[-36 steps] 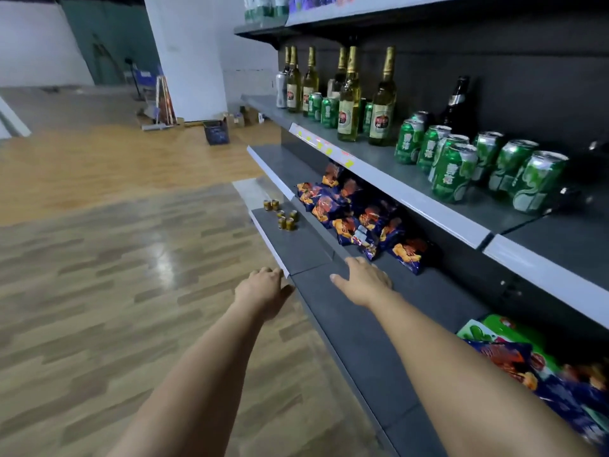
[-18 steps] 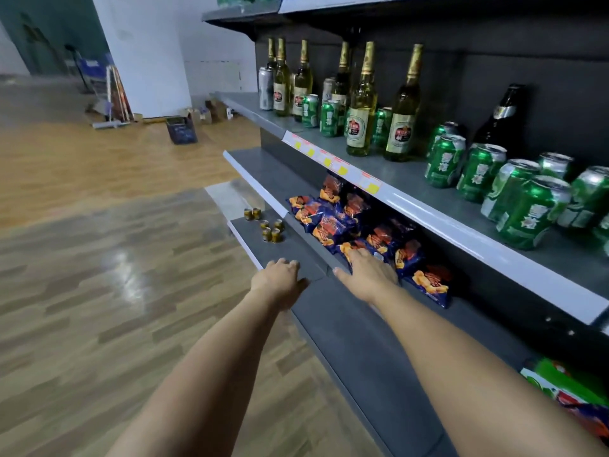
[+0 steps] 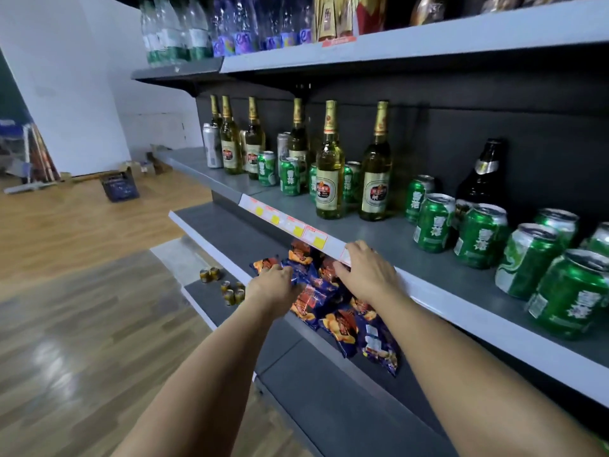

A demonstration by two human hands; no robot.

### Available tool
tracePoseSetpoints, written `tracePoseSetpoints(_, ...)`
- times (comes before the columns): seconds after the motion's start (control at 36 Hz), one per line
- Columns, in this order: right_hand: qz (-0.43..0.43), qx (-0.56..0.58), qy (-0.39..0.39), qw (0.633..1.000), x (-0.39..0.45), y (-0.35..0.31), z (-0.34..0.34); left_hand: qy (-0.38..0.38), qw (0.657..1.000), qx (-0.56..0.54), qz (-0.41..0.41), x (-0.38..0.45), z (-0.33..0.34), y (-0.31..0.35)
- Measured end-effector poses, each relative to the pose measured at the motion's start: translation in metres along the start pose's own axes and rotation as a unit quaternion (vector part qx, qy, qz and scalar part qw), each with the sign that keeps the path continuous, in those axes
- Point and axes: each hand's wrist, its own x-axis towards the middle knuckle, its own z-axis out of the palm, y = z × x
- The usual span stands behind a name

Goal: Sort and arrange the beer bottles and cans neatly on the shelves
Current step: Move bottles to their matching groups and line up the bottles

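On the grey middle shelf (image 3: 395, 235) stand several clear beer bottles with gold foil necks (image 3: 329, 173), green beer cans (image 3: 431, 222) mixed among them, two silver cans (image 3: 212, 146) at the far left and a dark bottle (image 3: 484, 173) at the back. More green cans (image 3: 573, 291) crowd the right end. My right hand (image 3: 365, 272) lies over the shelf's white front strip with fingers extended, holding nothing. My left hand (image 3: 273, 288) hangs in front of the snack bags below, fingers loosely curled, empty.
Blue and orange snack bags (image 3: 329, 305) lie on the shelf below. Small gold cans (image 3: 230, 288) stand on the bottom shelf's left end. Water bottles (image 3: 178, 31) fill the top shelf. A dark crate (image 3: 119, 187) sits on the wooden floor at the back.
Both hands have risen from the low shelf. The right hand now reaches the middle shelf's front edge. The view has lifted, showing the top shelf.
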Motion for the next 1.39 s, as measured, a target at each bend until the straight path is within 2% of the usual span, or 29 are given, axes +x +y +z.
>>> tracePoseSetpoints(0.11, 0.033, -0.015, 0.014, 0.999, 0.029, 0.009, -0.004, 0.002, 0.999, -0.010, 0.035, 0.042, -0.006, 0.005)
tracePoseSetpoints(0.25, 0.093, -0.038, 0.093, 0.991, 0.056, 0.020, -0.014, 0.014, 0.994, -0.023, 0.109, 0.092, -0.011, 0.015)
tracePoseSetpoints(0.39, 0.196, -0.082, 0.164, 0.963, 0.072, 0.037, -0.029, 0.015, 0.982, -0.020, 0.187, 0.138, -0.019, 0.031)
tracePoseSetpoints(0.53, 0.285, -0.137, 0.181, 0.931, 0.075, 0.056, -0.048, 0.020, 0.966, -0.041, 0.255, 0.166, -0.025, 0.050)
tracePoseSetpoints(0.81, 0.404, -0.195, 0.133, 0.884, 0.051, 0.098, -0.083, 0.031, 0.934, -0.075, 0.348, 0.178, -0.016, 0.104)
tracePoseSetpoints(0.97, 0.403, -0.181, 0.087, 0.893, 0.046, 0.120, -0.091, 0.024, 0.929, -0.187, 0.318, 0.175, -0.016, 0.146)
tracePoseSetpoints(1.14, 0.405, -0.162, 0.057, 0.898, 0.052, 0.132, -0.098, -0.037, 0.897, -0.356, 0.261, 0.177, -0.020, 0.185)
tracePoseSetpoints(1.39, 0.429, -0.173, 0.002, 0.887, 0.069, 0.145, -0.102, -0.068, 0.865, -0.398, 0.299, 0.198, -0.021, 0.225)
